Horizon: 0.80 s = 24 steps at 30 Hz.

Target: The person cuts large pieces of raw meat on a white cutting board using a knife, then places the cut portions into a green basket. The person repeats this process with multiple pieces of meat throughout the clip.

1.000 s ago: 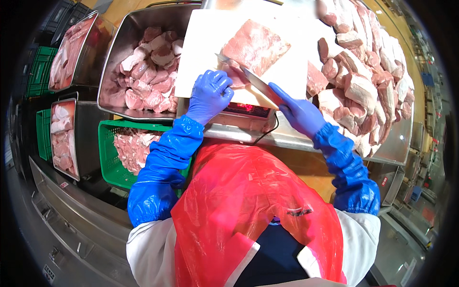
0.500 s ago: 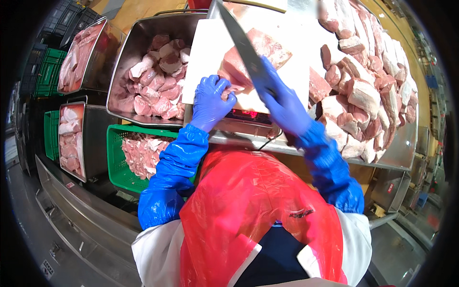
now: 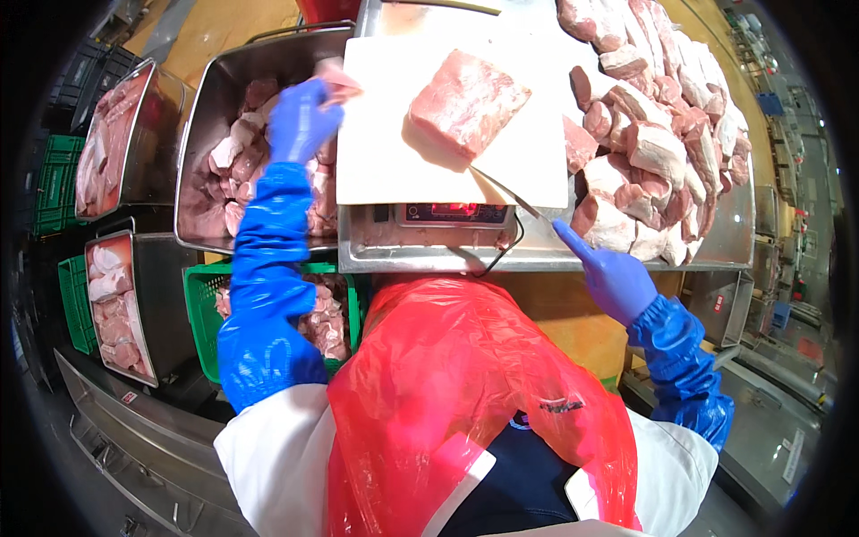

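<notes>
**Steel table (image 3: pixel 732 219) is heavily laden as knife (image 3: pixel 530 205) and slice (image 3: pixel 336 79) are held**

The table's right side is taken up by a heap (image 3: pixel 658 148) of raw meat edged with pale fat. A red apron (image 3: pixel 447 349) is worn over a white coat (image 3: pixel 273 447) at the table's front, and the forearms are wrapped in blue sleeves (image 3: pixel 271 228). To the left of the table, a steel bin (image 3: pixel 219 85) is part-filled with smaller pieces (image 3: pixel 237 139); farther left, an upper tub (image 3: pixel 163 134) and a lower tub (image 3: pixel 164 277) are filled too. A white board (image 3: pixel 376 152) is set between the bin and the heap. Nearer the body, a green crate (image 3: pixel 201 313) is loaded with scraps (image 3: pixel 322 327) and partly hidden by the left sleeve. A scale (image 3: pixel 458 215), lit in red, is partly covered by the board's front edge.

On the board, a thick block (image 3: pixel 470 103) is laid near the centre, well apart from both hands. The left hand (image 3: pixel 301 121), blue-gloved and blurred, is raised over the bin's right side; its fingers appear clamped on the slice, which is seen where bin and board meet. The right hand (image 3: pixel 617 277), also gloved, is held just off the board's front right corner, its fingers wrapped around the knife's handle, the index finger stretched toward the blade. The blade is angled across that corner, its tip pointed at the block's lower corner; whether the two are touching cannot be told.
</notes>
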Tool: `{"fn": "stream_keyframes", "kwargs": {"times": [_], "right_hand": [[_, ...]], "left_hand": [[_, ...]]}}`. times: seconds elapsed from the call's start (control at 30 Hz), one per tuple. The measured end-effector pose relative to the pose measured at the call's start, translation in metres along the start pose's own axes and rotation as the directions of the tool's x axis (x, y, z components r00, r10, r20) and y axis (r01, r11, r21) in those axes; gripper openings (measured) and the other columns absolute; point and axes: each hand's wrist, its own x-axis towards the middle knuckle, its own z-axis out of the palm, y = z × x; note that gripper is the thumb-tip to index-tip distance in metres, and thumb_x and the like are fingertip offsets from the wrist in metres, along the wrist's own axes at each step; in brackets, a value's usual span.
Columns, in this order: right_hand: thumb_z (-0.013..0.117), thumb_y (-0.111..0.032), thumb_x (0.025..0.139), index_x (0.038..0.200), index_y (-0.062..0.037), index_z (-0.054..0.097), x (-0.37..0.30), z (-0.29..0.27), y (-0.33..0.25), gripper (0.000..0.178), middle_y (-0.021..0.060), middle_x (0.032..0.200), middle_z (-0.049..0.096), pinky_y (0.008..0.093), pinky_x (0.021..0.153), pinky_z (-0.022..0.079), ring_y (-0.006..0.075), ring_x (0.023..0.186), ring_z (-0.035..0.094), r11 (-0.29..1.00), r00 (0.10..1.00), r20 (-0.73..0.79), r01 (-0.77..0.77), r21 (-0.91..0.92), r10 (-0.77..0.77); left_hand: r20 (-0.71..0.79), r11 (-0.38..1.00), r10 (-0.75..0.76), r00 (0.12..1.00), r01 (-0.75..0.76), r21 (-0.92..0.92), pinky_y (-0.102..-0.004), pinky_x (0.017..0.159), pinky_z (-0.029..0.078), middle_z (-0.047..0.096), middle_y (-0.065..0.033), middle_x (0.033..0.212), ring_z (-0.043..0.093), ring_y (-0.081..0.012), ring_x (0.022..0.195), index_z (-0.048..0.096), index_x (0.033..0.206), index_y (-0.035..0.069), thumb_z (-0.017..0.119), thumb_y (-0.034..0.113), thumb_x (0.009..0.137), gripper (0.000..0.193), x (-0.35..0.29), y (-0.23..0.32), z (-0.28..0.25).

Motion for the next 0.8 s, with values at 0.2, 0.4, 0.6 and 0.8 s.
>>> {"fn": "stream_keyframes", "kwargs": {"times": [0.2, 0.4, 0.6, 0.8], "right_hand": [[0.056, -0.006, 0.093, 0.156, -0.0234, 0.029, -0.019, 0.031, 0.029, 0.071, 0.0185, 0.072, 0.059, 0.0385, 0.058, 0.047, 0.0269, 0.052, 0.054, 0.781, 0.930, -0.313, 0.048, 0.623, 0.193], [0.054, -0.008, 0.099, 0.160, -0.0207, 0.019, 0.023, 0.072, 0.040, 0.071, 0.0003, 0.082, 0.058, 0.0204, 0.042, 0.037, 0.0036, 0.050, 0.043, 0.083, 0.896, -0.170, 0.149, 0.985, 0.410], [0.054, -0.010, 0.099, 0.159, -0.0203, 0.018, 0.036, 0.059, 0.024, 0.071, 0.0041, 0.082, 0.058, 0.0218, 0.043, 0.042, 0.0065, 0.054, 0.049, -0.051, 0.787, -0.271, 0.358, 0.933, 0.555], [0.053, -0.009, 0.099, 0.160, -0.0200, 0.015, 0.020, 0.082, 0.008, 0.073, 0.0049, 0.083, 0.061, 0.0218, 0.041, 0.042, 0.0069, 0.052, 0.051, -0.060, 0.790, -0.253, 0.343, 0.938, 0.559]], "left_hand": [[-0.019, 0.853, -0.355, 0.935, 0.315, -0.416, -0.0277, 0.067, 0.044, 0.054, -0.0005, 0.077, 0.048, -0.0098, 0.072, 0.059, 0.087, 0.004, 0.071, 0.015, 0.088, 0.016, -0.147, -0.078, -0.075], [0.149, 0.795, -0.583, 0.798, 0.523, 0.308, -0.0439, 0.092, 0.049, 0.066, -0.0220, 0.115, 0.063, -0.0346, 0.106, 0.062, 0.128, 0.001, 0.067, 0.028, 0.089, 0.047, -0.287, -0.049, -0.042], [0.042, 0.774, 0.633, 0.773, -0.632, -0.034, -0.0452, 0.110, 0.036, 0.053, -0.0143, 0.141, 0.048, -0.0351, 0.131, 0.070, 0.120, 0.020, 0.068, 0.037, 0.083, 0.041, 0.003, 0.193, 0.055], [0.403, 0.978, 0.017, 0.915, -0.099, 0.182, -0.0426, 0.099, 0.049, 0.069, -0.0156, 0.116, 0.064, -0.0321, 0.113, 0.067, 0.123, 0.016, 0.055, 0.051, 0.092, 0.048, 0.103, 0.117, 0.074]]}}
